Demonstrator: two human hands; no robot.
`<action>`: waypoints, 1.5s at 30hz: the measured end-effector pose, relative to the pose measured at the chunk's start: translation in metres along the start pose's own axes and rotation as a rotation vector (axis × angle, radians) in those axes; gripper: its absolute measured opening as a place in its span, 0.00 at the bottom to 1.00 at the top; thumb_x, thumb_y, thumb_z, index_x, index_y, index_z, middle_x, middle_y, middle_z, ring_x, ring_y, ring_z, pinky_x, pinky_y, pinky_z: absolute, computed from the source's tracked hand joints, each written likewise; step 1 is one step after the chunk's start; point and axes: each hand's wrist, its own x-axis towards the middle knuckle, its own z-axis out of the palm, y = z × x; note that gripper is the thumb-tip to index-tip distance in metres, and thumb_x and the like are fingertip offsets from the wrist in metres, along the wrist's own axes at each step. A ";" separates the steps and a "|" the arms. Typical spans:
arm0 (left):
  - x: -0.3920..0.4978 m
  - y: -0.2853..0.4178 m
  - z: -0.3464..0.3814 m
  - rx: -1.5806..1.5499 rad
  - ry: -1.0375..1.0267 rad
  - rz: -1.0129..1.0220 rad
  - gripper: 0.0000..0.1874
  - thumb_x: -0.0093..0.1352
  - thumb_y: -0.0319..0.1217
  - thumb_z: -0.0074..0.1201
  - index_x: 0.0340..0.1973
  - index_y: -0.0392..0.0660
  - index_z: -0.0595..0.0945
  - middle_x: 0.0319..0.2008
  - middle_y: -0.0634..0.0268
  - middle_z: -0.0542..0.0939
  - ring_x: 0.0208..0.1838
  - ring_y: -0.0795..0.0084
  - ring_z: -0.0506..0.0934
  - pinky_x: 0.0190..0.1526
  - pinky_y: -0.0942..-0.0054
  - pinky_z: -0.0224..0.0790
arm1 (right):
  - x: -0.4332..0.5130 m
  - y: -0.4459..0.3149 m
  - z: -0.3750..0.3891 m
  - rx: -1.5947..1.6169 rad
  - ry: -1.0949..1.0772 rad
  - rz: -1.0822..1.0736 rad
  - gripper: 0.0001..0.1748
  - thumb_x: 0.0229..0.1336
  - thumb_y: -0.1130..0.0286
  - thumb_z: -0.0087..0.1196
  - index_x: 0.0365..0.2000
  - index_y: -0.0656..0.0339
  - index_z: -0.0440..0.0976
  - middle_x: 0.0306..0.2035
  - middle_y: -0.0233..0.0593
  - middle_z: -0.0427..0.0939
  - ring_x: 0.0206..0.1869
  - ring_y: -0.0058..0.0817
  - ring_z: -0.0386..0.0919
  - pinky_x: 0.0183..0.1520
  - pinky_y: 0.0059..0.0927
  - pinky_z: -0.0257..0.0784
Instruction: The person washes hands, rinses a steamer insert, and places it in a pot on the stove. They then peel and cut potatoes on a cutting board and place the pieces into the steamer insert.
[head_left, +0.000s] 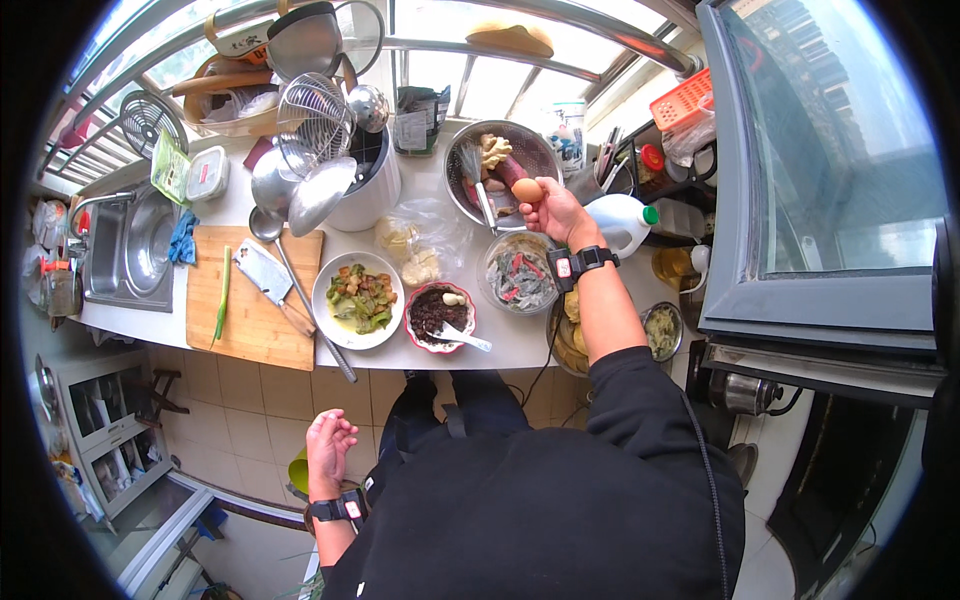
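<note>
My right hand grips a brown egg over the front rim of a metal colander. Inside the colander lie ginger root, a wire whisk and other food. Just below that hand stands a clear bowl of dark and red pieces with a white coating. My left hand hangs in front of the counter, its fingers loosely curled and nothing visible in them. Closest to it on the counter are a wooden cutting board and a white plate of cooked vegetables.
A cleaver, a ladle and a green onion lie on the board. The red-rimmed bowl holds dark paste and a spoon. A white jug stands right of my hand. An open window sash juts in from the right.
</note>
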 end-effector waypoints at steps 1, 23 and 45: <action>0.000 0.000 0.000 -0.010 -0.010 0.007 0.09 0.79 0.34 0.54 0.47 0.42 0.81 0.31 0.64 0.82 0.34 0.68 0.85 0.32 0.74 0.80 | 0.001 0.001 0.002 -0.002 0.015 -0.004 0.24 0.76 0.46 0.39 0.47 0.56 0.74 0.28 0.32 0.80 0.26 0.20 0.75 0.35 0.27 0.76; -0.007 -0.006 -0.006 -0.029 0.040 -0.015 0.10 0.79 0.35 0.54 0.48 0.42 0.80 0.32 0.64 0.82 0.35 0.68 0.84 0.33 0.74 0.80 | 0.012 -0.002 0.047 -0.640 0.488 -0.352 0.22 0.61 0.65 0.68 0.53 0.59 0.77 0.34 0.30 0.83 0.28 0.16 0.79 0.29 0.20 0.74; 0.000 0.002 0.003 0.016 0.042 -0.005 0.10 0.79 0.35 0.54 0.48 0.41 0.80 0.31 0.64 0.82 0.36 0.67 0.84 0.34 0.72 0.79 | 0.040 0.012 0.072 -1.690 0.614 -0.108 0.20 0.66 0.60 0.53 0.54 0.56 0.80 0.52 0.56 0.84 0.57 0.53 0.83 0.58 0.54 0.78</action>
